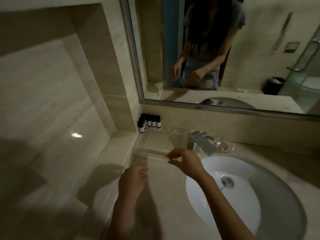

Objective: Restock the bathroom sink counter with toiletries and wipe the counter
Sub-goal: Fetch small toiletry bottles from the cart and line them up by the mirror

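Pinched the near rim of the clear tray (161, 142) with the right hand (186, 162), thumb and pointer finger closed together on the thin edge. Held the left hand (133, 179) low, at 7 o'clock from the right one, fingers curled in by the tray's near left corner. Too blurry there to tell whether gripping the tray or only close to it.

Found the tray on the beige counter (173, 189), at 9 o'clock from the silver tap (202, 142) and just beside it. Could not tell if the near edge was lifted a little or lying flat.

Saw a bunch of small dark bottles (149, 122) with pale labels, standing up in the corner by the wall, at 11 o'clock from the tray and close to its far left corner. Saw a round clear dish (223, 146) at 3 o'clock from the tap. Saw the white sink bowl (207, 213) at 5 o'clock from the tap, with a silver drain (226, 181) in its bottom.

Looked up at 12 o'clock into a big mirror (256, 40). Showed a person in a grey top with both hands down low, and a black bin (274, 84) at 3 o'clock from that person.
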A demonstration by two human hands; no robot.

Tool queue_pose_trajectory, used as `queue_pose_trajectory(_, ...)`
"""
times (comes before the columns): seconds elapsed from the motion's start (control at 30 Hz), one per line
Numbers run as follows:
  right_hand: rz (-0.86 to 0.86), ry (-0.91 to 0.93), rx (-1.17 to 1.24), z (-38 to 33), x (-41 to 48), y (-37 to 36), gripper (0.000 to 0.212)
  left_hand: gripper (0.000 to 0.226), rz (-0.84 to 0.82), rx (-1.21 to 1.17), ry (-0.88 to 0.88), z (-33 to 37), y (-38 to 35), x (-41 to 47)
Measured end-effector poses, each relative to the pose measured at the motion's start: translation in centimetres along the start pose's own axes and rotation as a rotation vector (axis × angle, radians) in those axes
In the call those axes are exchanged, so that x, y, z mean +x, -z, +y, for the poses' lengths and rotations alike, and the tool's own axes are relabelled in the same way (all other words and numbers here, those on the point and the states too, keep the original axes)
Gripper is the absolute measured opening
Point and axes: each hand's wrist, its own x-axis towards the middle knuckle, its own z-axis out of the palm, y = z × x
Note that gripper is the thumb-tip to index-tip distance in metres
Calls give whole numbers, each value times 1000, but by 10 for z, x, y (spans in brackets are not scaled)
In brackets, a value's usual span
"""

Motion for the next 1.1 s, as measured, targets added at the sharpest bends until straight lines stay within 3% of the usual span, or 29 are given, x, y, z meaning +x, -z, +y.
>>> queue_pose_trajectory(0.1,-7,35,-183,-3,-26,9,18,23,21,42,21,1,-1,-28)
queue_pose_trajectory(0.33,26,120,-241,-15,-92,13,20,24,149,27,65,-6,-1,-121)
queue_pose_trajectory(0.5,-151,287,-245,-32,-153,-14,20,25,281,-53,208,-30,0,-219)
queue_pose_trajectory(0.8,-528,662,-169,-127,-259,-101,19,32,480,-20,775,-72,27,-421)
queue_pose_trajectory(1.1,-939,1194,-101,-263,-427,-194,23,27,864,-46,1302,-89,28,-651)
